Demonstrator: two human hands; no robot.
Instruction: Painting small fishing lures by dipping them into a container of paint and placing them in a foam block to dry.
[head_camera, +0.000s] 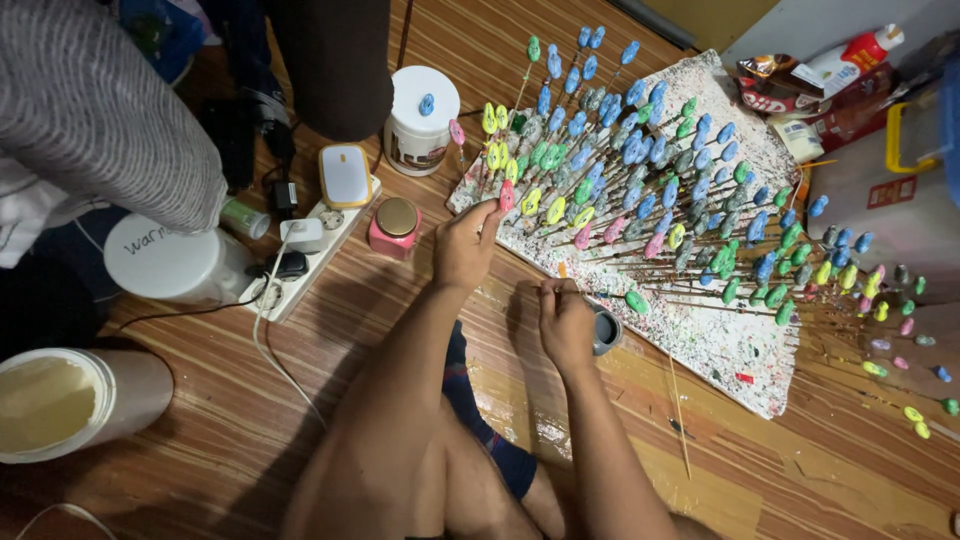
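A paint-speckled white board (735, 345) lies on the wooden floor, stuck full of thin sticks that each carry a small painted piece in blue, green, yellow or pink. My left hand (463, 247) reaches to the board's near left edge, its fingertips pinched on the stick of a pink piece (507, 195). My right hand (566, 322) is closed on a thin stick with a green piece (637, 301) at its tip. It hovers beside a small grey pot (606, 331) at the board's near edge.
Left of the board stand a white tub (421, 118) with a blue piece on its lid, a pink jar (395, 228), a power strip (305, 255) with plugs, a white container (165, 265) and a bucket (60, 402). Bottles (830, 70) and loose pieces (905, 355) lie right.
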